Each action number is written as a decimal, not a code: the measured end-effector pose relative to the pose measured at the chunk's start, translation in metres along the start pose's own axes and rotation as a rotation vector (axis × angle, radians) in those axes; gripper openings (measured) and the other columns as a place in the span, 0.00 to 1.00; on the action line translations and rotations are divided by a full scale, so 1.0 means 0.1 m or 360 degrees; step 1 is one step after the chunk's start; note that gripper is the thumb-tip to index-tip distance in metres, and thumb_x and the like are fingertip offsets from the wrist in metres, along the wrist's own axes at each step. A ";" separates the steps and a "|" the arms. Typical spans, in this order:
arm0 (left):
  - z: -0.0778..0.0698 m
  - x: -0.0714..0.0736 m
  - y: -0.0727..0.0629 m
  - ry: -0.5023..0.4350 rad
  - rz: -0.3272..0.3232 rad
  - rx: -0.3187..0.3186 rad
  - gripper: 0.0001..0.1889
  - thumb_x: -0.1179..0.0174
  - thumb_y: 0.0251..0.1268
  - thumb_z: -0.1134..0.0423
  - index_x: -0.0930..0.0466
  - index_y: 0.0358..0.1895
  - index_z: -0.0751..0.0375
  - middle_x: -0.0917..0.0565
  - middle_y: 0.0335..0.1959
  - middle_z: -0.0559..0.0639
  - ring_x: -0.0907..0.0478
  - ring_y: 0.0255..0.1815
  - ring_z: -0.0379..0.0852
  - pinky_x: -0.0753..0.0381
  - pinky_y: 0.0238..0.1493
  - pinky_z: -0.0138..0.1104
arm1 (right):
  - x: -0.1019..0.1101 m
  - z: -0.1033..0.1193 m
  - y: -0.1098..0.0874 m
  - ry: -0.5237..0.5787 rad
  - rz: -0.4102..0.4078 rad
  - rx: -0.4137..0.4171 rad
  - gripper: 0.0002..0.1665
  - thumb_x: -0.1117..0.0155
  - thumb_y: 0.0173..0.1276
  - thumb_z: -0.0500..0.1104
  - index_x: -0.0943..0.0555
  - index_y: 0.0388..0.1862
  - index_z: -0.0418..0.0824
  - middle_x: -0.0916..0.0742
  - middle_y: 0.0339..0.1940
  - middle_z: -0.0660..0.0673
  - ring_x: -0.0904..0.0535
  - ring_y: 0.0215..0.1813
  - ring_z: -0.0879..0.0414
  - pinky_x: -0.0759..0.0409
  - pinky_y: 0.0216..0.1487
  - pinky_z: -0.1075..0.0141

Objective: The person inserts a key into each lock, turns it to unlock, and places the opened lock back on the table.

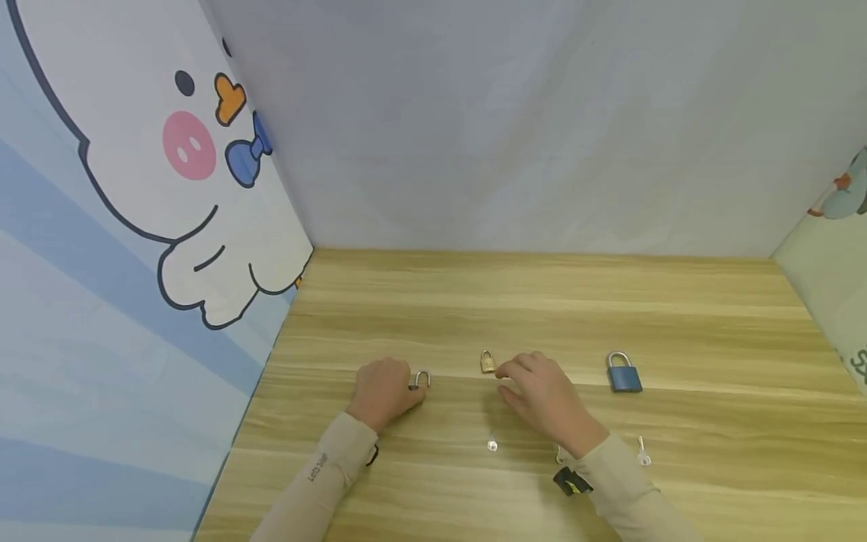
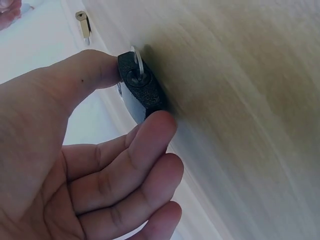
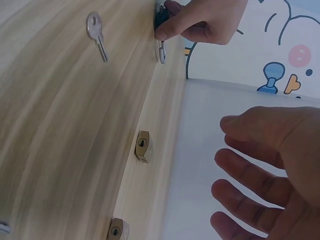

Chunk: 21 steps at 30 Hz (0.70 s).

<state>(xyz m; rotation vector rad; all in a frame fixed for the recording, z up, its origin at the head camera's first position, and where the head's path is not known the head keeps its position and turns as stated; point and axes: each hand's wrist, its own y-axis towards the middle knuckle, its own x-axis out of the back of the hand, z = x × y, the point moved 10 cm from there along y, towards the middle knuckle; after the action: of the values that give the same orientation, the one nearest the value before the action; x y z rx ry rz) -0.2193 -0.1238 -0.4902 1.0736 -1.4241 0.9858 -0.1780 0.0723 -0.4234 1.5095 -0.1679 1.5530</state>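
My left hand (image 1: 384, 393) pinches a black padlock (image 2: 145, 92) between thumb and fingers, low over the tabletop. In the left wrist view a key (image 2: 138, 62) stands in its keyhole. The padlock's silver shackle (image 1: 423, 376) shows beside the thumb in the head view; most of the body is hidden there. A small brass padlock (image 1: 488, 363) is just left of my right hand (image 1: 545, 395). The right wrist view shows that hand's fingers (image 3: 245, 170) apart and loosely bent, with nothing between them. The brass padlock's keyhole end (image 3: 142, 143) faces that camera.
A blue padlock (image 1: 625, 378) lies on the wooden table (image 1: 433, 482) to the right. One loose key (image 1: 492, 445) lies in front of the brass padlock, another (image 1: 643, 452) below the blue one. A third (image 1: 560, 454) is partly behind the right wrist. White cloth (image 1: 542, 150) hangs behind.
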 end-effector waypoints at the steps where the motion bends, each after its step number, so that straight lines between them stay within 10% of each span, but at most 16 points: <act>1: 0.00 0.00 0.00 0.0012 -0.0006 -0.0001 0.29 0.36 0.61 0.49 0.43 0.10 0.51 0.48 0.07 0.40 0.52 0.10 0.36 0.51 0.11 0.29 | 0.00 -0.01 -0.01 -0.0004 0.0014 -0.0015 0.16 0.20 0.52 0.37 0.15 0.39 0.40 0.14 0.36 0.47 0.19 0.38 0.51 0.20 0.39 0.58; 13: 0.04 -0.05 0.02 0.0122 0.0132 0.0067 0.34 0.38 0.60 0.32 0.41 0.12 0.52 0.45 0.09 0.42 0.49 0.11 0.38 0.49 0.13 0.31 | 0.06 -0.12 -0.10 0.0044 0.0077 -0.0128 0.13 0.21 0.55 0.38 0.15 0.39 0.40 0.14 0.37 0.48 0.21 0.37 0.54 0.22 0.38 0.61; 21: -0.10 0.11 0.14 0.0016 0.0021 0.0016 0.33 0.36 0.61 0.37 0.39 0.09 0.51 0.47 0.06 0.40 0.50 0.10 0.37 0.50 0.11 0.31 | 0.06 -0.20 -0.19 0.0029 0.0152 -0.0222 0.12 0.22 0.57 0.40 0.15 0.39 0.41 0.14 0.36 0.49 0.21 0.37 0.55 0.22 0.38 0.61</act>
<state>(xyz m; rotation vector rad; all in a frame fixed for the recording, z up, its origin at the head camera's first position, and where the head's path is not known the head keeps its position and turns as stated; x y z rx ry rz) -0.2305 -0.1123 -0.4780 1.0665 -1.4213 1.0077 -0.1782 0.0995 -0.4324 1.3951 -0.3357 1.5955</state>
